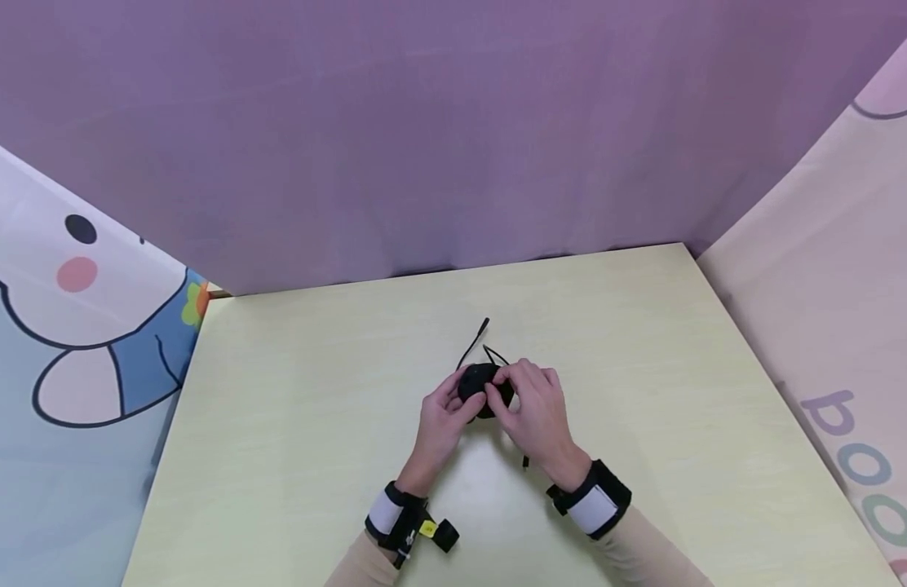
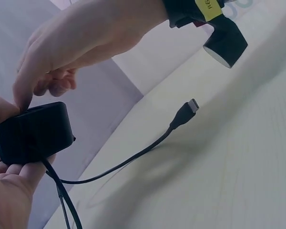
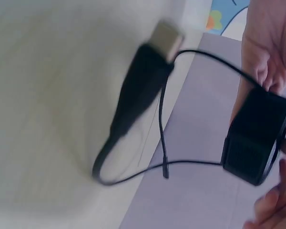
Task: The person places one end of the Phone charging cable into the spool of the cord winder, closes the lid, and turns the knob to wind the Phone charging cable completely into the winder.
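Note:
A small black device (image 1: 471, 381) with cables is held above the table between both hands. My left hand (image 1: 440, 420) grips it from the left, thumb on top and fingers at its far side. From the right, my right hand (image 1: 539, 412) pinches at its top with thumb and index finger; what exactly lies between these fingertips is hidden. In the left wrist view the device looks like a rounded box, and from it hang cables (image 2: 128, 162). A USB plug (image 2: 183, 115) with a metal tip dangles beside it. In the right wrist view, a thin dark cable end (image 3: 165, 167) shows too.
The pale table (image 1: 314, 391) extends on all sides of the hands. A purple cloth wall (image 1: 439, 147) rises along its far edge. Printed cloth panels stand at the left (image 1: 94, 367) and right (image 1: 813, 310). Both wrists wear black straps (image 1: 599, 499).

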The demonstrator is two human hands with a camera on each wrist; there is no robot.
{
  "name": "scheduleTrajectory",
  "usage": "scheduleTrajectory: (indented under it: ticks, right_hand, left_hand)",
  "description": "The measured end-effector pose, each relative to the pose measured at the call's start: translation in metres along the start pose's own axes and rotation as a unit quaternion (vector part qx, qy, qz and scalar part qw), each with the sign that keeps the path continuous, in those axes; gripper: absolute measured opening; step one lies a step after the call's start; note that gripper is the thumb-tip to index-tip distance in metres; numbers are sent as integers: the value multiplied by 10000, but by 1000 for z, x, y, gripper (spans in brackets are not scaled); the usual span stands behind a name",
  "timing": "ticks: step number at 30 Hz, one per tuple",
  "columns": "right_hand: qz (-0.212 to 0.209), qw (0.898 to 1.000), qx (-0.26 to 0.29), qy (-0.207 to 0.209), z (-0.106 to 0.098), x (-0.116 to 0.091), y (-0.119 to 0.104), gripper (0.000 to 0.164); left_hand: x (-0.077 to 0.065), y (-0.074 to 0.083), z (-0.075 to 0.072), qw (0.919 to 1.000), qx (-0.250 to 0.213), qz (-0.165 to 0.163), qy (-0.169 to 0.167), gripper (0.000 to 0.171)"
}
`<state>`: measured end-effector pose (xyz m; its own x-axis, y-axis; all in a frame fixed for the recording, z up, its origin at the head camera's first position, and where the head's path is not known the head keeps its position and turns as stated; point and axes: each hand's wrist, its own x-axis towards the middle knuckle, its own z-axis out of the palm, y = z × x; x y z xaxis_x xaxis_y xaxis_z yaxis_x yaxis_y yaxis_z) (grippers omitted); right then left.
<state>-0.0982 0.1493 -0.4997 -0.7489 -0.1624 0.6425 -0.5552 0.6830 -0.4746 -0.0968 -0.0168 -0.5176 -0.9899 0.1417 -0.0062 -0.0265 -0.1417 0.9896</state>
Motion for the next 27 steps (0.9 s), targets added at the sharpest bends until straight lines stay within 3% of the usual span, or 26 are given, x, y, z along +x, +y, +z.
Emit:
scheduleTrajectory:
  ticks: [5,14,21,27]
  right_hand:
    - [-743,9960,140,-478,-8,5,9,6]
    - [-1747,9760,-211,-1286,-24,14,23,23]
    - [-2304,9613,-478,-1431,-30,19,29,27]
    - [-2602,9445,-1135,-1656,-36,23,25,28]
  left_hand:
    - [-1,1,-1,9999,-56,-134,-24,54]
    - [-1,2,-7,9991,108,-113,-403,57]
    - [-2,5,-9,9987,133,-161,-456,58]
    - [-2,9,-11,9970,275,-372,-620,56]
